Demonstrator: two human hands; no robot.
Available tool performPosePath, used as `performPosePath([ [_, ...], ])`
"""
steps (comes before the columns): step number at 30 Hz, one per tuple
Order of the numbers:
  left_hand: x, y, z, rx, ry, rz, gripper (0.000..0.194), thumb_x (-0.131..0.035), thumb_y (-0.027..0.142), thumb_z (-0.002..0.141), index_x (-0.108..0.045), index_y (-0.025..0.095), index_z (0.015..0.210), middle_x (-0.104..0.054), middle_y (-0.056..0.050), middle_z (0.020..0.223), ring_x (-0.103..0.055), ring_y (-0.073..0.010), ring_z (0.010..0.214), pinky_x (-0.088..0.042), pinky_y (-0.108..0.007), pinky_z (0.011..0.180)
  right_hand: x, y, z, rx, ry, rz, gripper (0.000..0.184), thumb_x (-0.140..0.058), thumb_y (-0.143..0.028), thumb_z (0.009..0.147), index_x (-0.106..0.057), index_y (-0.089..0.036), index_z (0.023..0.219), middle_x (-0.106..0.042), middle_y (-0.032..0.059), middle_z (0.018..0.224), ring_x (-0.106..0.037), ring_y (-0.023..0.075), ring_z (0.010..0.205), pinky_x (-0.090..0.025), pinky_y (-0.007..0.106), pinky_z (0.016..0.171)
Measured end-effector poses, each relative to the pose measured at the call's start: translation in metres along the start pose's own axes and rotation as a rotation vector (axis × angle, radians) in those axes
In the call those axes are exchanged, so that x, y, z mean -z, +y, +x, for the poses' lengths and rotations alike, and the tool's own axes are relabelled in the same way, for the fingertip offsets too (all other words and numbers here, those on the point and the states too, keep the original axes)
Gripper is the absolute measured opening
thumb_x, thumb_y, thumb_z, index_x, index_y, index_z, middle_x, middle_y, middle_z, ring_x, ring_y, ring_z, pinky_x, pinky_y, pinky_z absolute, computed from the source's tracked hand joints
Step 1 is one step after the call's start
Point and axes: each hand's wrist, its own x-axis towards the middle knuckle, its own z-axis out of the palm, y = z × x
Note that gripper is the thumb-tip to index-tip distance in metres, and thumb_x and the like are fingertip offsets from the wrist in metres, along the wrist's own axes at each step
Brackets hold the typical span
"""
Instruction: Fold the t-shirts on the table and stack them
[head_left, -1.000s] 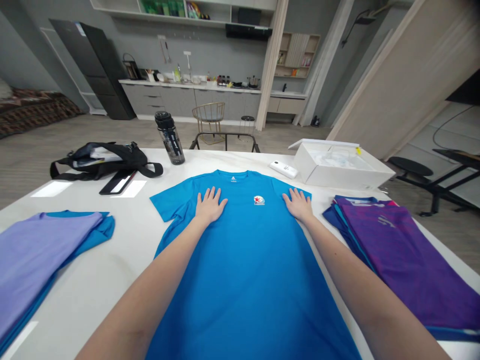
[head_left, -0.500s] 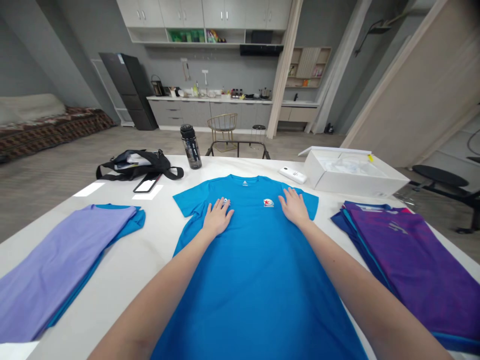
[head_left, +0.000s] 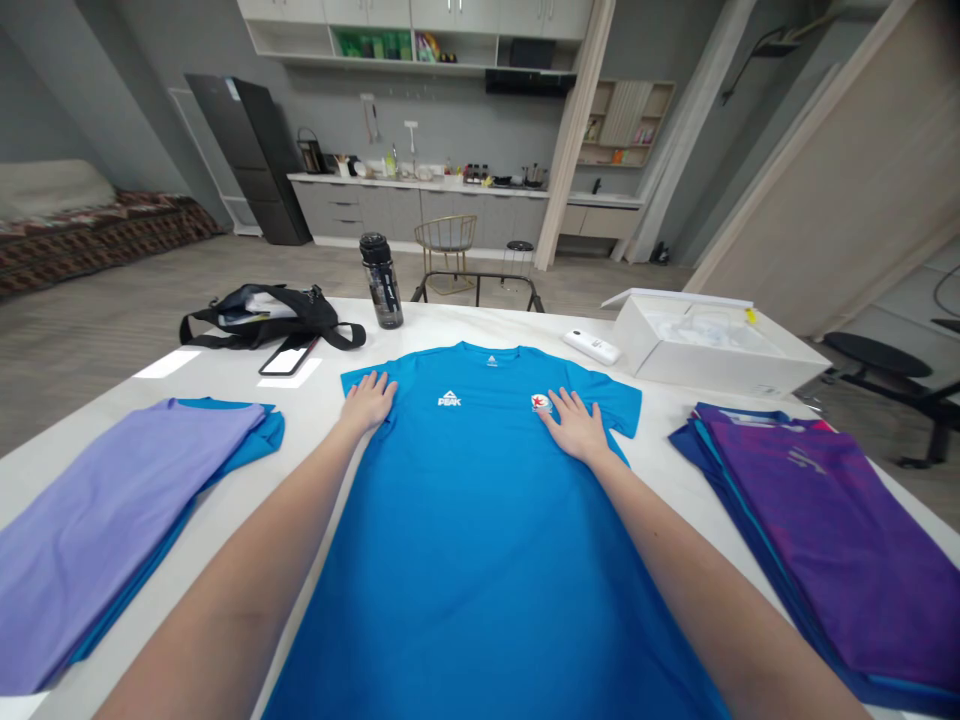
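Note:
A blue T-shirt (head_left: 465, 520) lies spread front side up on the white table (head_left: 315, 500), its collar toward the far edge. White PEAK lettering marks one side of its chest and a round badge with a red star marks the other. My left hand (head_left: 369, 402) rests open on the left sleeve, fingers spread. On the right side of the chest my right hand (head_left: 576, 425) lies flat and open, its fingertips partly over the badge. Neither hand grips the cloth. The shirt's lower hem is out of view.
Folded shirts with a lavender one (head_left: 127, 520) on top lie left; a stack topped by a purple shirt (head_left: 832, 530) lies right. Along the far side are a black bag (head_left: 270, 315), phone (head_left: 289, 355), water bottle (head_left: 382, 285), white handheld device (head_left: 592, 347) and open white box (head_left: 720, 345).
My left hand has slid left from the chest lettering to the left sleeve, uncovering the lettering. My right hand has shifted slightly inward onto the badge. The view has tilted a little.

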Motion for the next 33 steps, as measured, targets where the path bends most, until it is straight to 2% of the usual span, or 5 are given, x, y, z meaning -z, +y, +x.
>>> performPosePath([
  [13,0.007,-0.031,0.016,-0.232,0.006,0.125,0.064,-0.023,0.048,0.104,-0.022,0.020,0.162,-0.016,-0.012,0.169,-0.016,-0.0292,0.156,-0.019,-0.051,0.123,0.000,0.002,0.001,0.011,-0.014,-0.007,0.075,-0.017,-0.073,0.099,-0.029,-0.032,0.160,-0.021,0.0039,0.168,-0.016,0.0300,0.155,-0.009,0.063,0.121],
  [18,0.017,-0.032,0.014,-0.392,0.004,0.167,0.055,-0.032,0.037,0.102,-0.041,0.023,0.154,-0.027,-0.007,0.167,-0.017,-0.0290,0.156,-0.018,-0.053,0.124,-0.001,0.004,0.003,0.029,-0.004,-0.007,0.074,-0.017,-0.073,0.099,-0.030,-0.033,0.160,-0.023,0.0039,0.168,-0.018,0.0291,0.155,-0.010,0.063,0.121],
  [22,0.027,-0.005,0.001,-0.408,0.129,0.132,0.055,-0.028,0.030,0.102,-0.042,0.020,0.154,-0.038,-0.008,0.162,-0.033,-0.0256,0.150,-0.017,-0.046,0.126,0.006,-0.001,0.000,0.047,0.044,-0.021,0.070,-0.021,-0.069,0.100,-0.033,-0.032,0.159,-0.026,0.0048,0.167,-0.017,0.0297,0.155,-0.008,0.064,0.121],
  [26,0.027,0.051,-0.034,-0.434,0.225,0.096,0.056,-0.021,0.027,0.103,-0.039,0.021,0.156,-0.039,-0.005,0.161,-0.033,-0.0211,0.150,-0.015,-0.041,0.127,0.014,-0.015,-0.011,0.125,0.196,-0.054,0.063,-0.023,-0.057,0.105,-0.042,-0.023,0.154,-0.030,0.0074,0.165,-0.017,0.0276,0.155,-0.001,0.058,0.123],
  [33,-0.016,0.109,-0.127,-0.423,0.054,0.083,0.061,-0.025,0.055,0.103,-0.034,0.030,0.158,-0.028,-0.003,0.166,-0.023,-0.0269,0.154,-0.016,-0.052,0.125,0.004,-0.024,-0.063,0.079,0.037,0.081,0.068,-0.022,-0.063,0.103,-0.032,-0.027,0.159,-0.026,0.0061,0.167,-0.021,0.0286,0.154,-0.016,0.058,0.122],
])
